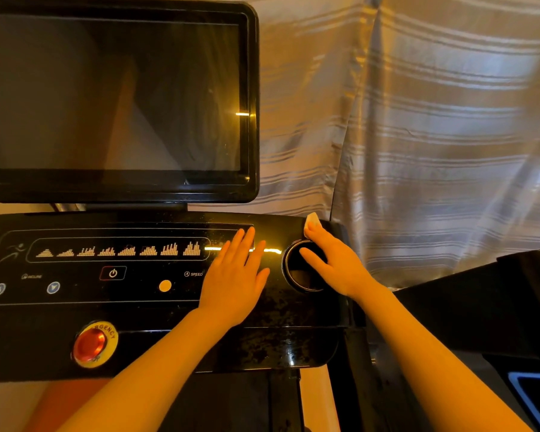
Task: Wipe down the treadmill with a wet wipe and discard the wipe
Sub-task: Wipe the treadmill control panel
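Two hands on console (pixel 175 313): left hand (pixel 236 280) flat, fingers relaxed; right hand (pixel 332 260) clutching wipe (pixel 312 221) at far right corner by cup holder (pixel 303 275); best: firm overlapping strokes, avoiding buttons

On the treadmill console (pixel 156 316), the screen (pixel 116 98) stands at the back left, with a curtain (pixel 418 120) hanging behind and to its right. The left hand (pixel 234 282) lies flat on the console panel, right of the power button (pixel 113 273) and up and right of the emergency stop button (pixel 91 344) on the front edge. Just to its right, the right hand (pixel 331 260) rests over the round cup holder (pixel 303 269), pressing a wet wipe (pixel 312 221) onto the console's back right corner.
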A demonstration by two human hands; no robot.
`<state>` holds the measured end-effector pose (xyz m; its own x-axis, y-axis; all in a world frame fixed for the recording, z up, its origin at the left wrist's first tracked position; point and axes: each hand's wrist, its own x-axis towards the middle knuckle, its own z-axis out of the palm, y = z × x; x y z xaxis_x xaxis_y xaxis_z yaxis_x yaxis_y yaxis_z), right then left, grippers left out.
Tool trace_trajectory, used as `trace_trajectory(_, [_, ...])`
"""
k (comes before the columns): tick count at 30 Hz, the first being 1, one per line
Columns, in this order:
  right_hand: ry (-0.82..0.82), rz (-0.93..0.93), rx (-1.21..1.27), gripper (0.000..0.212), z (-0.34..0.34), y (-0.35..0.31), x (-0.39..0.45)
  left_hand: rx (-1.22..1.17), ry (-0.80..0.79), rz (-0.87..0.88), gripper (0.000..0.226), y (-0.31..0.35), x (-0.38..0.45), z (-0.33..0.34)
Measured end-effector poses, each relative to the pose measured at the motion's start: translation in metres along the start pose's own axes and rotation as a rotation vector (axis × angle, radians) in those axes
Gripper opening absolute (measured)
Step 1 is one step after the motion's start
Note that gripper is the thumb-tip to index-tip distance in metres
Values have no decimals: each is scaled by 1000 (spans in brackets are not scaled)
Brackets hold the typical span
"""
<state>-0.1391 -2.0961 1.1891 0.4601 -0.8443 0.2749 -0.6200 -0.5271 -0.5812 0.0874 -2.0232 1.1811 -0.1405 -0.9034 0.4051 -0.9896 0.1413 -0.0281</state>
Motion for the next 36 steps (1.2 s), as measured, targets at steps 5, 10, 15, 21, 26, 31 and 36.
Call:
trace_trajectory(5, [-8,-23,-177,88,10,-16,16,28,-17,-87,64,-39,-7,-10])
trace_trajectory(10, [-63,-110,-370,96,13,-48,4,-4,-17,-104,64,-45,-12,-7])
trace_trajectory(15, [-80,-129,-315,98,25,-60,3,-12,-5,-108,61,-47,-15,-6])
trace_trajectory(21, [61,-12,-326,89,36,-53,25,-41,-29,-122,58,-47,-15,-9])
trace_trajectory(26, [-16,-107,-321,96,55,-77,-14,-59,-7,-98,51,-49,-16,-8])
trace_trajectory(31, [-34,-98,-347,95,61,-77,-18,-47,-79,-41,54,-57,-16,-13])
trace_trajectory(36, [104,-43,-329,70,49,-84,23,19,-59,-39,55,-67,-34,-16])
